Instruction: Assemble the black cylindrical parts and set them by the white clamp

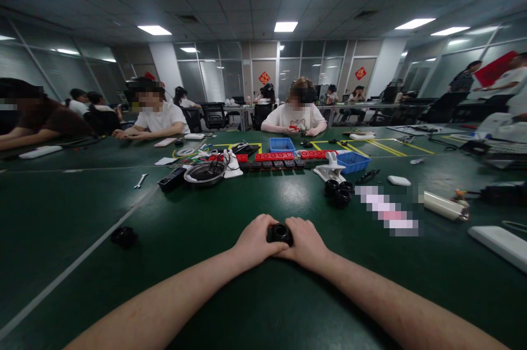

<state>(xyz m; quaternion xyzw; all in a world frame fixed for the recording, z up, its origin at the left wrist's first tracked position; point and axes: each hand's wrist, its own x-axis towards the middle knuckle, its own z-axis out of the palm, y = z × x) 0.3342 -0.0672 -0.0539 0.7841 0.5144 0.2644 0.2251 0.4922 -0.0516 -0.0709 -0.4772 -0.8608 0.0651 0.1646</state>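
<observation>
Between my two hands, on the green table (197, 306), is a round black part with a hole in its top (281, 233). My left hand (256, 241) closes around its left side, thumb across the near edge. From the right, my right hand (305, 241) wraps the same part, and the thumbs meet in front of it. The lower part of the piece is hidden by my fingers. A similar black part (124, 237) lies apart at the left. Several more black round parts (341, 193) are grouped beyond my right hand.
Farther back are red power strips (274, 157), a metal bowl (205, 173), a white clamp stand (330, 168) and blue trays (353, 162). A wrench (140, 180) lies at left, a cream cylinder (444, 205) at right. Across the table sits a person (293, 114).
</observation>
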